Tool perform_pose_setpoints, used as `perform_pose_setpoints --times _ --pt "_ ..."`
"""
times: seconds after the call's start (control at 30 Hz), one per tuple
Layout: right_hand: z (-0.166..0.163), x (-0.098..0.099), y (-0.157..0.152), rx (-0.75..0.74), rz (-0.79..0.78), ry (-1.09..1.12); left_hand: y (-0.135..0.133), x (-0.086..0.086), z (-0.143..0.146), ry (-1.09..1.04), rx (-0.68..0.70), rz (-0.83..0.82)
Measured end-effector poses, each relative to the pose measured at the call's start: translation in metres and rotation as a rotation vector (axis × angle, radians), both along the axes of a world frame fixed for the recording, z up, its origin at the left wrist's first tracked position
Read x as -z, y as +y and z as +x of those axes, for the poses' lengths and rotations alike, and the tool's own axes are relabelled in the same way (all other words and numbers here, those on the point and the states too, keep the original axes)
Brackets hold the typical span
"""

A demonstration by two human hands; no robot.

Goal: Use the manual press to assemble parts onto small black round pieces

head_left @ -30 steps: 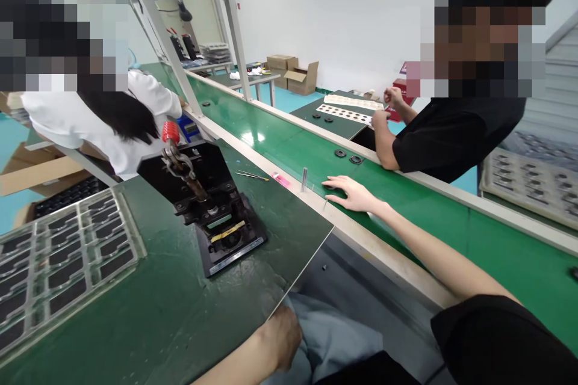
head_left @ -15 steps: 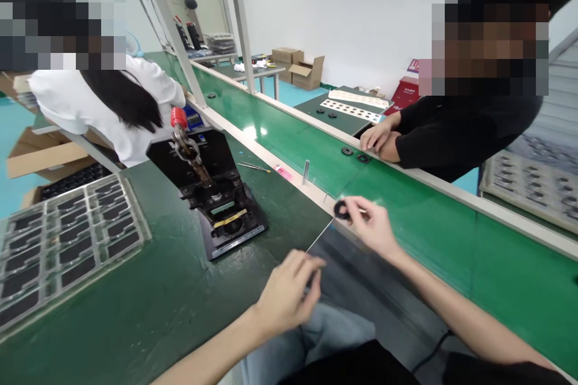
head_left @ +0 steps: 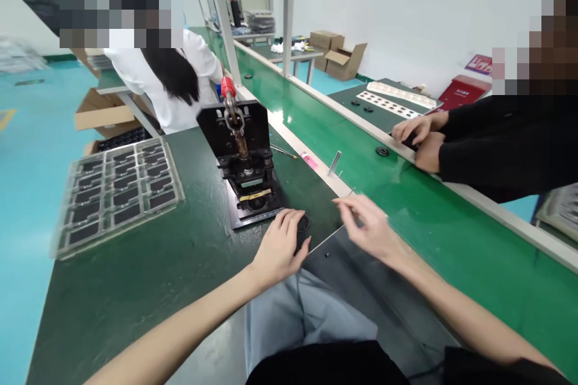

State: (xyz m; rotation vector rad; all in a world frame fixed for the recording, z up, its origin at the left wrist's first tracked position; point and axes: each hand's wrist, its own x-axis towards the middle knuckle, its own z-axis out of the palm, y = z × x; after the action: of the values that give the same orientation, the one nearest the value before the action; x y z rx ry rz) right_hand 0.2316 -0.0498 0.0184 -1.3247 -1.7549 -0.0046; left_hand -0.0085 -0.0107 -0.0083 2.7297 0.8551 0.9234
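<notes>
My left hand point(head_left: 280, 248) is low over the green table's right corner, its fingers and thumb curled round a round black ring-shaped part point(head_left: 303, 224). To its right, my right hand point(head_left: 371, 230) hovers by the near rail of the belt. Its thumb and forefinger come together in a pinch, and anything between them is too small to make out. Just beyond my left hand stands a black hand-lever press point(head_left: 253, 177) with a red-capped lever point(head_left: 229, 87) and a yellow strip across its front. A tiny dark piece point(head_left: 328, 255) lies on the grey surface between my hands.
A clear tray point(head_left: 121, 192) with black pieces sits on the table at left. Tweezers point(head_left: 284, 151), a pink item point(head_left: 309, 160) and a metal pin point(head_left: 334, 163) are near the rail. The green belt point(head_left: 316, 126) carries a black ring point(head_left: 382, 151). Two co-workers sit nearby.
The black ring has passed from my right hand to my left. My view has turned left. On the belt's far side, one of two black rings is gone from its place.
</notes>
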Motion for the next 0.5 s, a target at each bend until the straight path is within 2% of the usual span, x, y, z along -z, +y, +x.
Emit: perform_pose_setpoints --times 0.07,0.13,0.23,0.3,0.5 --pt "0.024 0.001 -0.01 0.21 0.052 0.026 -0.001 0.0 0.0 0.007 0.013 -0.04" --pt "0.044 0.006 -0.011 0.32 -0.018 0.087 -0.002 0.0 0.001 0.014 0.015 -0.085" --pt "0.055 0.015 -0.004 0.261 -0.225 0.156 -0.003 0.0 0.0 0.029 0.001 -0.136" --pt "0.054 0.019 0.001 0.2 -0.304 0.169 -0.003 0.0 -0.003 0.033 -0.013 -0.165" --pt "0.048 0.02 0.01 0.165 -0.33 0.152 0.0 -0.002 -0.017 -0.037 0.022 -0.235"
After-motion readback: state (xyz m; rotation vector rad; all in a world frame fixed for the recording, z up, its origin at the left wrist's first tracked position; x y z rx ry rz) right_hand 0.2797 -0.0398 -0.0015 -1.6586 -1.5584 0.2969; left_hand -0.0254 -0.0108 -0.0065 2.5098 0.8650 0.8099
